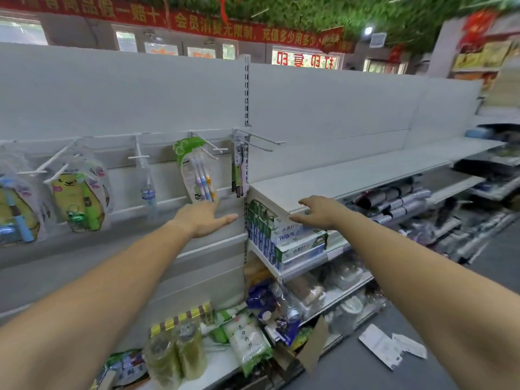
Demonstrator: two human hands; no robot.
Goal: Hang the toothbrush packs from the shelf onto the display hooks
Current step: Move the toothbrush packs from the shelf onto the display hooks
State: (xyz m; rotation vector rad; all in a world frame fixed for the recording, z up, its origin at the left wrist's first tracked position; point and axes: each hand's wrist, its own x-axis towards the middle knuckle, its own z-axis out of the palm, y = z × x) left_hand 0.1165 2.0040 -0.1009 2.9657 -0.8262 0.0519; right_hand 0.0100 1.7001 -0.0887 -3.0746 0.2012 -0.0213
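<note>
A green-topped toothbrush pack (194, 170) hangs tilted on a white display hook (209, 146). Right of it, a narrow pack (238, 170) hangs edge-on from another hook (261, 142) beside the slotted upright. My left hand (205, 219) reaches out flat just below the green pack, fingers apart, holding nothing. My right hand (316, 211) hovers palm down over the front edge of the white shelf (351, 175), fingers spread and empty. No loose pack shows on that shelf.
Bagged children's sets (80, 192) and a small bottle-shaped item (147, 190) hang on hooks to the left. Toothpaste boxes (284, 239) are stacked under the shelf. Bottles, bags and a cardboard piece (312, 353) crowd the lowest shelf. Papers (389, 347) lie on the aisle floor.
</note>
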